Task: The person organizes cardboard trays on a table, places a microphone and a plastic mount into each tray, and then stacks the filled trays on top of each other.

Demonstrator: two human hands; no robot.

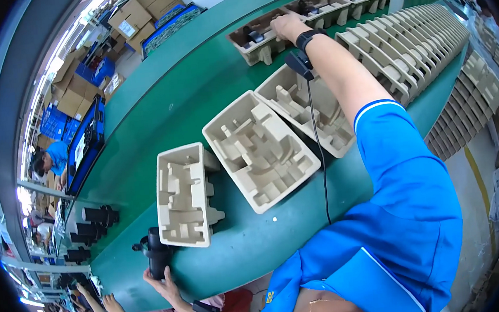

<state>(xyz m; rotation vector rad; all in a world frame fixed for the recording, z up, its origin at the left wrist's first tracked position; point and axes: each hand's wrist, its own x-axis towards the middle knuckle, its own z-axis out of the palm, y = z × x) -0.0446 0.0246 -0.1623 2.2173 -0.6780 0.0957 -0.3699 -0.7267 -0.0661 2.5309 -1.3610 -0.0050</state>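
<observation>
Smooth bench [248, 247] (green): left hand [168, 288] holds black cylinder [158, 254].

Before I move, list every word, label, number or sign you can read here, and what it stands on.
No text is legible.
White label on the cardboard box: too small to read.
Yellow mark on the blue shirt: too small to read.
Black device at the left hand: no lettering visible.
Beige trays: none visible.
</observation>
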